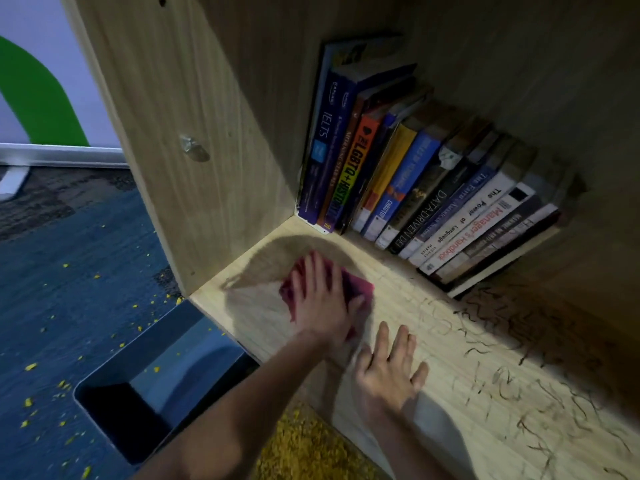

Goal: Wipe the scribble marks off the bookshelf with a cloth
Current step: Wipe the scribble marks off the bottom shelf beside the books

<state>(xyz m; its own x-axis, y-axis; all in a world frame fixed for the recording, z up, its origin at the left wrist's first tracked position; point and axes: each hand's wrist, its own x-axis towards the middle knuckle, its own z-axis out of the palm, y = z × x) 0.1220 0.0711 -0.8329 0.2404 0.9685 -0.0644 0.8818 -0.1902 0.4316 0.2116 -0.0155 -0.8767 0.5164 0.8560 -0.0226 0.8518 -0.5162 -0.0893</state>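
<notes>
A pink-red cloth (pixel 356 284) lies on the light wooden shelf board (pixel 433 344) near its left end. My left hand (pixel 322 299) presses flat on the cloth with straight fingers. My right hand (pixel 388 370) rests flat on the bare board just to the right, fingers spread, holding nothing. Dark scribble marks (pixel 512 348) cover the board to the right of both hands, from the books to the front edge. The wood around the cloth shows no marks.
A row of leaning books (pixel 415 174) fills the back of the shelf. The shelf's side panel (pixel 194 133) stands to the left. Below the front edge lie a dark blue bin (pixel 149 375), blue carpet with yellow crumbs, and a yellow mat (pixel 304 445).
</notes>
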